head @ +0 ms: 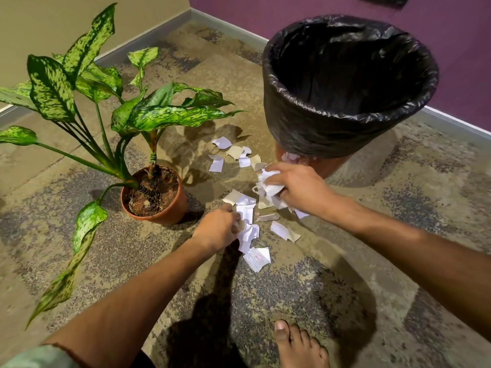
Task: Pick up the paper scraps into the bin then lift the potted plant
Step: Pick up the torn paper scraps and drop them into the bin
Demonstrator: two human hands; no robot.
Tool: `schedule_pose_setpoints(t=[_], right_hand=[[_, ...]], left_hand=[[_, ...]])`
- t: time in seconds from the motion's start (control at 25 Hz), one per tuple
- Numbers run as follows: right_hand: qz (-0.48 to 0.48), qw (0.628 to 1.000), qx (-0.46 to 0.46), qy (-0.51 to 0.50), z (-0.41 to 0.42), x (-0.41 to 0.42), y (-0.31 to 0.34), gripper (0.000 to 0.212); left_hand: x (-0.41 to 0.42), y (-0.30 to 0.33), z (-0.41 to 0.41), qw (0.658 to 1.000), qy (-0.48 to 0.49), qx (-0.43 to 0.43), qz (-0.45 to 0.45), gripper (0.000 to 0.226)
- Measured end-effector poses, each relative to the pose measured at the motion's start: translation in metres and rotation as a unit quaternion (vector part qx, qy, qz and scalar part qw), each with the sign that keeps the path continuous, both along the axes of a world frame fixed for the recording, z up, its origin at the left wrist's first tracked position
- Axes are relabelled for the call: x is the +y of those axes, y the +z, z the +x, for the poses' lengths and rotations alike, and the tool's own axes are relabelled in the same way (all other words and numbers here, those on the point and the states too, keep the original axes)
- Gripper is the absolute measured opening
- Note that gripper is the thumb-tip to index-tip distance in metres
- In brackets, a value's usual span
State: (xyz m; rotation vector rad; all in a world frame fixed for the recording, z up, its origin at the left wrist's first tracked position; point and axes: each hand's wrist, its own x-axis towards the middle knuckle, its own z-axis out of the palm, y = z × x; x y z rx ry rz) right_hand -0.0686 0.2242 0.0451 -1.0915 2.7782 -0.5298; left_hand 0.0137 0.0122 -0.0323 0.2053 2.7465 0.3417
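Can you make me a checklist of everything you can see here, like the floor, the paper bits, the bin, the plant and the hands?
Surface: mottled beige-grey carpet, scraps scattered on it.
Job's things: torn white and tan paper scraps between plant and bin; black-bag-lined round bin, upright; green speckled-leaf plant in terracotta pot, upright.
Clutter: nothing seen.
Grippers: left hand grips scraps; right hand holds a crumpled bunch.
Cables: nothing seen.
Surroundings: beige wall, purple wall, bare foot.

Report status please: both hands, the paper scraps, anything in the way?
Left hand and right hand both gripping paper scraps, many still on carpet. Bin right beside, open. Potted plant untouched, nothing blocking.
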Motion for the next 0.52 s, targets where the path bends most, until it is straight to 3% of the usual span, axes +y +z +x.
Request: schedule_pose_setpoints(t=[0.32, 0.52], right_hand=[[-0.166, 0.985, 0.007, -0.052, -0.012, 0.023, 0.097, 0.041], [-0.241, 0.958, 0.096, -0.124, -0.042, 0.04, 0.144, 0.034]], left_hand=[[0.016, -0.001, -0.002, 0.999, -0.031, 0.025, -0.002, 0.026], [0.018, 0.003, -0.004, 0.998, -0.035, 0.053, 0.0, 0.028]])
